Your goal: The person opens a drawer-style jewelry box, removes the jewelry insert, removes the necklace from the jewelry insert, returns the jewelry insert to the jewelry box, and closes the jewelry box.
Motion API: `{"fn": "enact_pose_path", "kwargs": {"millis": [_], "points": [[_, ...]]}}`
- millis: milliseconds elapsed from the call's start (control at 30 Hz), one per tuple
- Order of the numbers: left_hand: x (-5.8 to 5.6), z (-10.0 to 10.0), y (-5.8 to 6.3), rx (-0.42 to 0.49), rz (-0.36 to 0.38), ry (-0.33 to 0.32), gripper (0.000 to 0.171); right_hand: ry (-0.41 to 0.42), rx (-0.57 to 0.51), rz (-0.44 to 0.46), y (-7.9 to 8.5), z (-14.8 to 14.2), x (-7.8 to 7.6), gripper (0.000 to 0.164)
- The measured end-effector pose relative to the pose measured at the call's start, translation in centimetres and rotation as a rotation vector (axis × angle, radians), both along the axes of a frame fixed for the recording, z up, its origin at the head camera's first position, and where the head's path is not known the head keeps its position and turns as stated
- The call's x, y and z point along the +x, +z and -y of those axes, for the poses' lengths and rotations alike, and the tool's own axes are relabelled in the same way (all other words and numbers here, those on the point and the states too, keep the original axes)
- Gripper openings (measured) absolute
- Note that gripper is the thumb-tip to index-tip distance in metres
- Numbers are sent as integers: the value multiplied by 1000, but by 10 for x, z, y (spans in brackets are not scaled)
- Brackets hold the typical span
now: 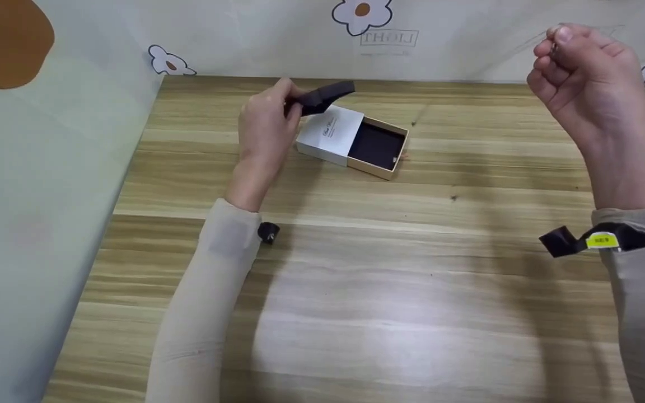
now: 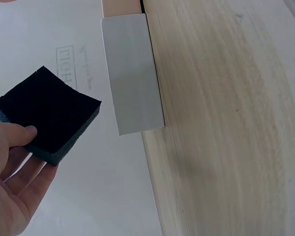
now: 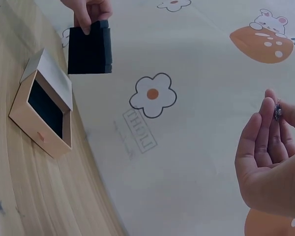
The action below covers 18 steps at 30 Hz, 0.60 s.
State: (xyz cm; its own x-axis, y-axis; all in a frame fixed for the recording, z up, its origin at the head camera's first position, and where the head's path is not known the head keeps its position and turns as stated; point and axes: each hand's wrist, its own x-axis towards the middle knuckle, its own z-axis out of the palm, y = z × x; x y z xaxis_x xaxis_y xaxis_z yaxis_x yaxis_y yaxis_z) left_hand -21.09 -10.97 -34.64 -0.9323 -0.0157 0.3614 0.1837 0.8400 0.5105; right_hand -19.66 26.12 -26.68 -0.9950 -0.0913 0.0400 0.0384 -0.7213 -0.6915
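Closest to my head camera, the left sleeve (image 1: 191,319) and the right sleeve (image 1: 644,313) come in over the wooden table (image 1: 412,235), one on the near left of the white box (image 1: 340,140) and one on its near right. The right sleeve has a black strap (image 1: 561,243) with a bright yellow tag (image 1: 601,240). The right hand (image 1: 602,78) is up high, well to the right of the box. Its thumb and fingers pinch a tiny shiny thing (image 3: 278,112), too small for me to make out from here. The left hand (image 1: 266,123) is up by the box's left end. Its thumb and fingers grip a flat black foam pad (image 2: 49,108) in the air, apart from the box. The box sits on the table, its drawer (image 1: 370,169) part way out on the right, dark lining (image 1: 377,144) inside. Behind the box I see a pale backdrop (image 1: 272,39) with flowers (image 1: 361,9) on it.
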Motion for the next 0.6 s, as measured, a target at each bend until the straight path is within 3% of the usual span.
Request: {"fn": "enact_pose_path", "kwargs": {"millis": [600], "points": [[-1,-1,-2,10,23,3,12,6,12,31,-10,-13,-3,15]]}}
